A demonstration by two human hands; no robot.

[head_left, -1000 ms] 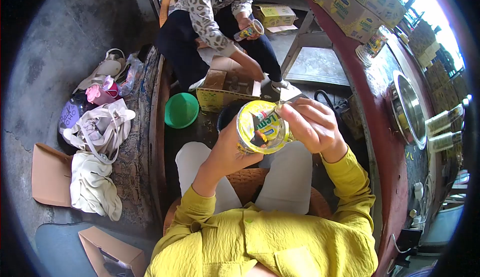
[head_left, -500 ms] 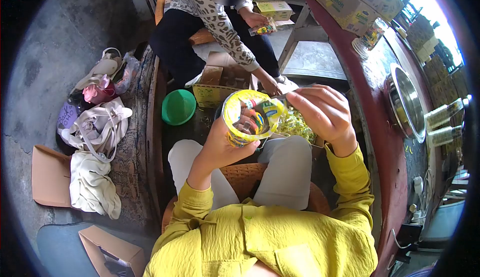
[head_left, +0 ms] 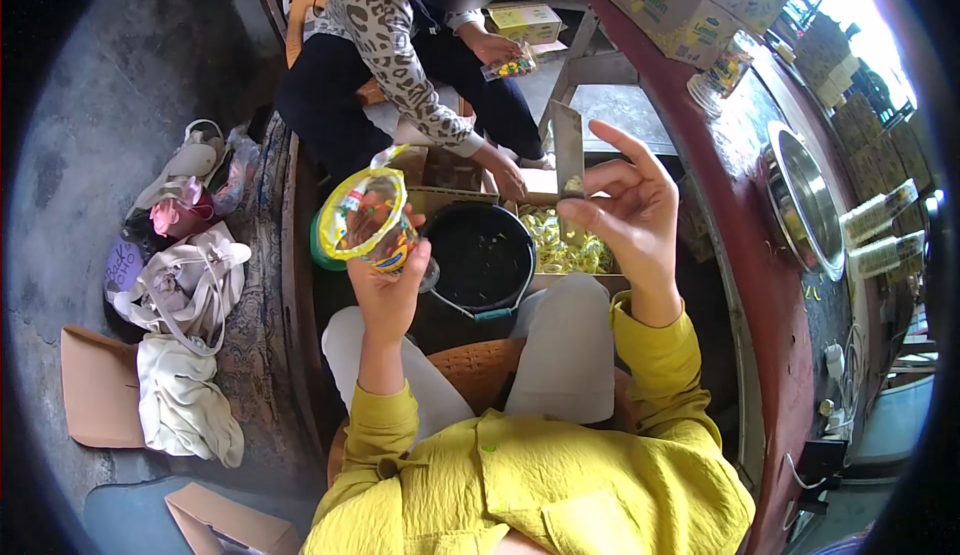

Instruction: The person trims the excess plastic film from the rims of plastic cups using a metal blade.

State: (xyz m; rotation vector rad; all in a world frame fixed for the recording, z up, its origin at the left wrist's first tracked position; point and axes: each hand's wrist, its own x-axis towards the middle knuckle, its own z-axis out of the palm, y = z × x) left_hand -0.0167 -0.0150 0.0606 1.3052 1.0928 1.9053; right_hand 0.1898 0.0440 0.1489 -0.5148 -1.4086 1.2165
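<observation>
Well, left fingers [head_left: 417,255] half-curl around the cup [head_left: 376,219] below its rim (right fingers [head_left: 624,172] pinch a flat blade [head_left: 568,150])

The jar [head_left: 378,223] is left, box [head_left: 572,281] right, bucket [head_left: 478,257] apparently between.

The only view looked out from the wearer's head, forward and steeply down over the yellow shirt [head_left: 530,475]. The left hand [head_left: 392,290] and right hand [head_left: 637,205] were close, the black bucket [head_left: 480,260] farther down between them, the co-worker [head_left: 385,65] beyond, at the top.
</observation>
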